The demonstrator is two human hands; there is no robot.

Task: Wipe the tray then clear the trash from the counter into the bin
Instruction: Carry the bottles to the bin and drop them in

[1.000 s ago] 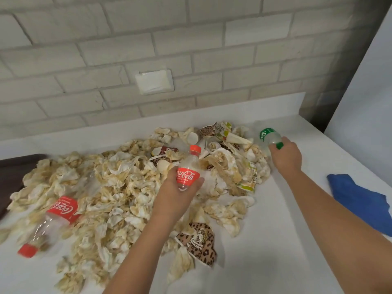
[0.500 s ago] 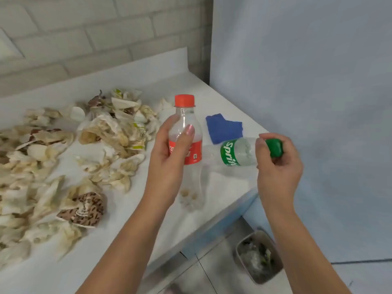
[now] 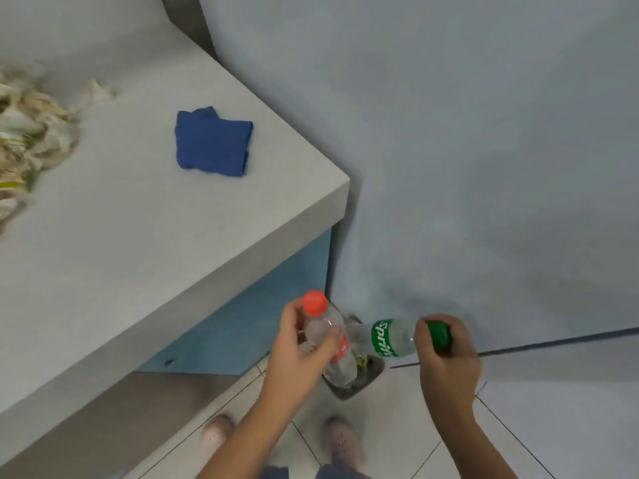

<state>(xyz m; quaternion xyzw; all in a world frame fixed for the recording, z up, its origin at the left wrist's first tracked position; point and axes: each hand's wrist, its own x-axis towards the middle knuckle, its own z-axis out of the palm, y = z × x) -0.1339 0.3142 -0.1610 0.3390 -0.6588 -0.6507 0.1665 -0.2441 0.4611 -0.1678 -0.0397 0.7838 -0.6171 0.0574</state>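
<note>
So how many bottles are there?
2. The clear plastic bottle with the red cap is in the left hand; the clear plastic bottle with the green cap is in the right hand. Both hang above the metal bin. Others may hide inside.

clear red-capped bottle (image 3: 340,357) tilted above bin (image 3: 349,392), green-capped sprite bottle (image 3: 383,337) sideways beside it, crumpled napkins (image 3: 31,133) on counter (image 3: 138,236)

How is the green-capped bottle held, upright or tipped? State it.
Tipped on its side: the Sprite bottle lies roughly level, its cap gripped by the right hand.
</note>
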